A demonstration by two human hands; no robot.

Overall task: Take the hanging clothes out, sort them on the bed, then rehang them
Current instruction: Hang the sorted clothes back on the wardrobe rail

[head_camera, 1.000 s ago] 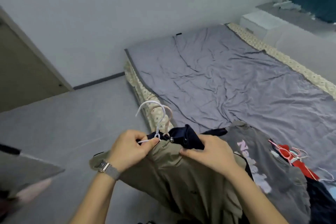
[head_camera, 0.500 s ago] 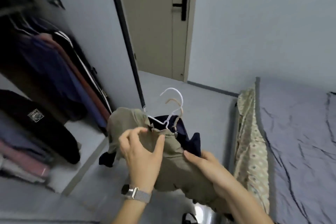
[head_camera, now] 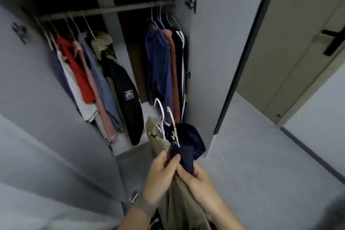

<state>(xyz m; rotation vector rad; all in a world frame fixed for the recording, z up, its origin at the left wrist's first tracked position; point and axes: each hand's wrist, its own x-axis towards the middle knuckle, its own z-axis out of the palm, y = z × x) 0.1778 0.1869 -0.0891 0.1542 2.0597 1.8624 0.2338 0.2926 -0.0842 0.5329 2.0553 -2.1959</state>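
Observation:
I face an open wardrobe. My left hand (head_camera: pixel 162 172) and my right hand (head_camera: pixel 196 179) both grip a bundle of clothes low in the middle: a khaki garment (head_camera: pixel 158 142) and a navy garment (head_camera: pixel 188 144). A white hanger (head_camera: pixel 161 112) and a pale pink hanger (head_camera: pixel 172 123) stick up out of the bundle, their hooks toward the wardrobe. Above, the rail (head_camera: pixel 108 9) carries hung clothes: a red top (head_camera: pixel 76 67), a black jacket (head_camera: pixel 127 99) and other pieces on the left, blue shirts (head_camera: pixel 158 61) and a rust one on the right.
The wardrobe's left door (head_camera: pixel 37 108) stands open close by on my left, its right door (head_camera: pixel 211 52) open ahead. A beige room door (head_camera: pixel 298 52) with a black handle is at the right. Grey floor (head_camera: pixel 261 164) spreads to the right. Folded items lie on the top shelf.
My view has swung from the bed past the room door to the open wardrobe. Both hands have carried the bundle along and now hold it lower down, hangers pointing at the rail.

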